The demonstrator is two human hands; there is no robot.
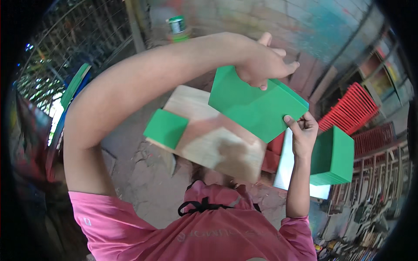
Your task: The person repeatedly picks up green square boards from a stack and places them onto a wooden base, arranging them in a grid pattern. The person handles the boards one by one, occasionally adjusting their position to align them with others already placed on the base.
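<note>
A flat green rectangular panel (257, 104) is held tilted above a light wooden board (209, 150). Its near right corner is pinched by my right hand (302, 130), with the thumb on top and the fingers behind. My left hand (267, 63) reaches across to the panel's far edge, its fingers spread apart. One fingertip of that hand overlaps the panel; whether it presses on it I cannot tell. A smaller green piece (166, 129) lies on the board's left end. Right of my right forearm sits a green box-shaped block or stack (335, 156), on a white surface (320, 191).
A red slatted plastic item (350, 108) stands at the right, by a rack of wooden strips (365, 174). At the far wall is a paint can (177, 25) with a green lid. A wire-mesh wall (87, 35) borders the far left. Something red is partly hidden beside the board.
</note>
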